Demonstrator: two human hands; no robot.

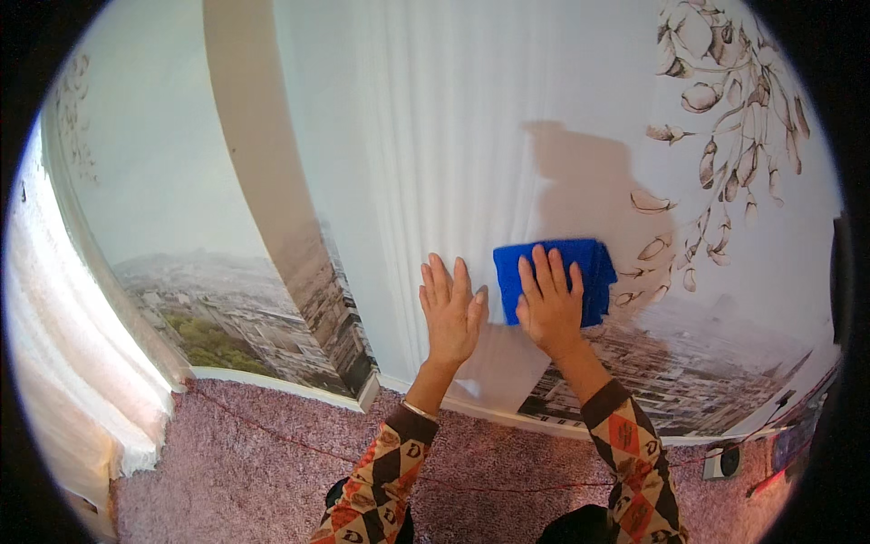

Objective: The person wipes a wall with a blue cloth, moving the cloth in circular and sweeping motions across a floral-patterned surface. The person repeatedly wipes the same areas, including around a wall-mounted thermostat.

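My right hand [552, 302] lies flat on a folded blue cloth [506, 275], pressing it against a wall with printed wallpaper [462, 170]. To its left, my left hand [450, 313] rests with its palm toward the pale, curtain-like part of the wallpaper, fingers spread and holding nothing. A gap separates the left hand from the cloth. Brown flower sprays are printed to the right of the cloth, and a city view is printed low on the wall. A shadow falls on the wall above the cloth.
A white skirting board [476, 408] edges the wall above a purplish carpet [272, 469]. A thin red cord [306, 445] crosses the carpet. At the left hangs a bright white curtain [75, 326]; a projecting wall corner stands nearer. A small white and black device [720, 464] sits at the lower right.
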